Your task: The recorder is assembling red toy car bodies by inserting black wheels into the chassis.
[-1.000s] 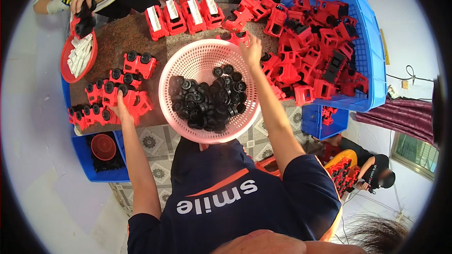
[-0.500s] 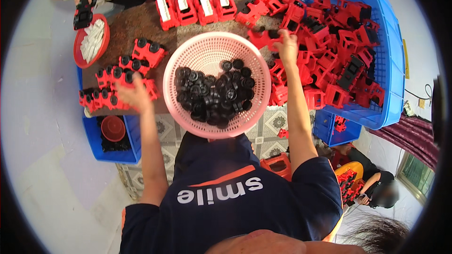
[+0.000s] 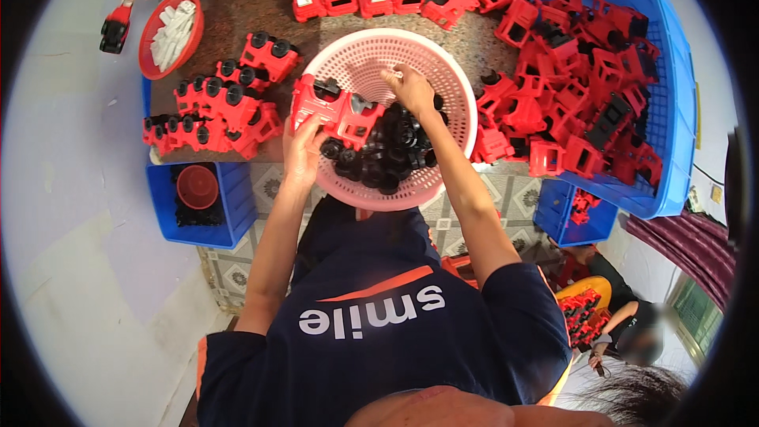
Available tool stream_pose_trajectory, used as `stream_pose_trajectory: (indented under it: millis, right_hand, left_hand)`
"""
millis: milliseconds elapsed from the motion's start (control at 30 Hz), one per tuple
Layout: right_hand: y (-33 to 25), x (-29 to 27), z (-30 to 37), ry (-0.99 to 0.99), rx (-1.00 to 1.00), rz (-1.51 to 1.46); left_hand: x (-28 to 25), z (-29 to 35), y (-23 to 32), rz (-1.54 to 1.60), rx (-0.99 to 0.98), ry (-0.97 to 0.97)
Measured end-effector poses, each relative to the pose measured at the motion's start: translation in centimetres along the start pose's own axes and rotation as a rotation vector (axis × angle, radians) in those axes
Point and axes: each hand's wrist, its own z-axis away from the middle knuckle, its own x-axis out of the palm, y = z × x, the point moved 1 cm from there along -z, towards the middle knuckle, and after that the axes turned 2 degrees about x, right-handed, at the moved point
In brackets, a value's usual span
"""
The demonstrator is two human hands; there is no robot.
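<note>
Head view: white chest lettering (image 3: pixel 373 315), toy vehicle (image 3: pixel 337 115) in left fingers (image 3: pixel 311 126)

Wears dark navy T-shirt (image 3: pixel 379 356), short-sleeved; carries across front bold white lettering (image 3: pixel 387 311), upside down in head view, just beside slanting orange-red stripe (image 3: pixel 391 284) tapering to point at left; shows orange trim (image 3: pixel 202 364) along outer side of left sleeve (image 3: pixel 237 352); matches it with navy right sleeve (image 3: pixel 526 296); adds dark trousers (image 3: pixel 315 225) below; leaves left hand (image 3: pixel 300 150) and right hand (image 3: pixel 413 91) bare

Red toy vehicle (image 3: pixel 330 116) in left hand (image 3: pixel 301 154)
</note>
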Motion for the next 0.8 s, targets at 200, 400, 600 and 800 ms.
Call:
stream_pose_trajectory:
  millis: [200,400,600,800]
  right_hand:
    - [5.4,6.5,-3.7,0.041,0.019,0.485]
    - [1.2,-1.1,2.0,0.008,-0.114,-0.293]
    - [-8.1,-7.2,11.1,-0.184,-0.164,-1.186]
    - [-8.1,-5.1,12.4,-0.073,-0.275,-0.938]
  left_hand:
    - [-1.3,0.5,1.3,0.148,-0.145,-0.101]
    - [0.2,1.2,3.6,0.288,-0.132,-0.092]
    - [1.8,1.6,4.5,0.097,-0.178,-0.256]
    - [2.4,2.1,4.5,0.078,-0.255,-0.451]
